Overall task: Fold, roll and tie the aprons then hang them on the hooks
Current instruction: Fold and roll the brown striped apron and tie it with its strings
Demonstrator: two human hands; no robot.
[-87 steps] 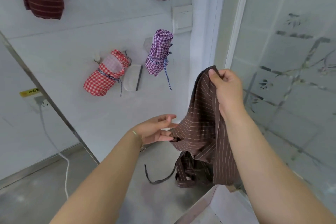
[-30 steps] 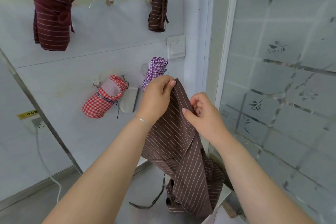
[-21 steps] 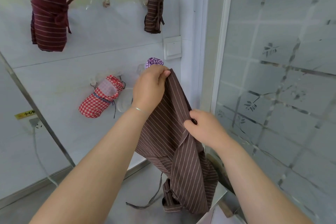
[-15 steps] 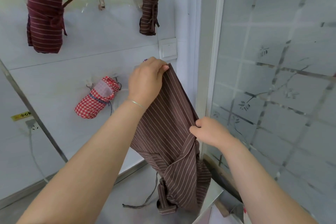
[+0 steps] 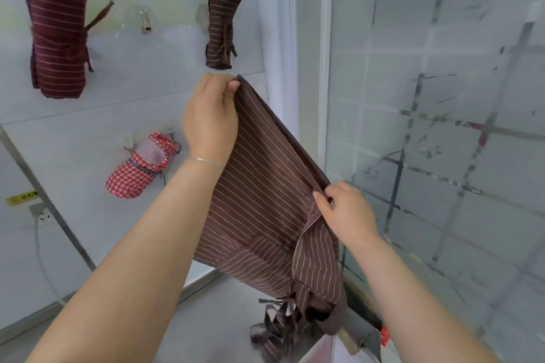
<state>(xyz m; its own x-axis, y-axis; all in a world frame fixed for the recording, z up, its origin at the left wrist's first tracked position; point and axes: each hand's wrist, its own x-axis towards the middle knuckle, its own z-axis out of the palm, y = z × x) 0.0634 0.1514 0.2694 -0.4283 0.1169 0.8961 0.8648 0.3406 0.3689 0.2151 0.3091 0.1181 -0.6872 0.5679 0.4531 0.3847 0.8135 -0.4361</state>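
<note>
A brown pinstriped apron (image 5: 265, 200) hangs in the air in front of me. My left hand (image 5: 211, 118) pinches its upper corner, raised high. Lower and to the right, my right hand (image 5: 345, 215) pinches the same top edge, which stretches taut between the two hands. The apron's lower part and its straps (image 5: 277, 324) trail down to the grey surface below. On the wall hang rolled, tied aprons: a maroon striped one (image 5: 57, 35), a brown striped one (image 5: 222, 20) and a red checked one (image 5: 141, 169).
A bare hook (image 5: 145, 22) sits on the wall between the two upper rolls. A patterned glass panel (image 5: 442, 127) stands close on the right. A socket with a white cable (image 5: 39, 216) is low on the left wall, beside a slanted metal bar (image 5: 50, 209).
My right hand has slid down and to the right along the apron's edge, away from my left hand, which rose. The edge is now stretched out. The purple checked roll is hidden behind my left hand.
</note>
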